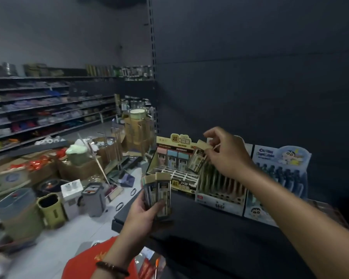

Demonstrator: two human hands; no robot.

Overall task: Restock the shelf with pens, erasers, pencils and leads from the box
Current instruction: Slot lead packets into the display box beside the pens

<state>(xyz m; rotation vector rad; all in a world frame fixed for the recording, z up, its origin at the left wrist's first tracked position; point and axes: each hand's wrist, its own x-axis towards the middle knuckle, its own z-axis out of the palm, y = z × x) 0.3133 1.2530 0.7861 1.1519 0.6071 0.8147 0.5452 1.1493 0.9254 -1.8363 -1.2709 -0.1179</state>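
- Cartons and bins (94, 198) are seen crowded on the floor at the far left.
- A bundle of lead packs (157, 193) is gripped upright by the left hand (142, 215), whose fingers are curled round it, above the front edge of the dark shelf (199, 238).
- A yellow display box (176, 140) is stood at the back of the shelf, with three packs seated in its rear row.
- A single lead pack (197, 161) is pinched at its top by the right hand (229, 156) and is held tilted over the display box's right side.
- A pen display (216, 204) and a blue cartoon display (278, 156) are set just beside it, further right.
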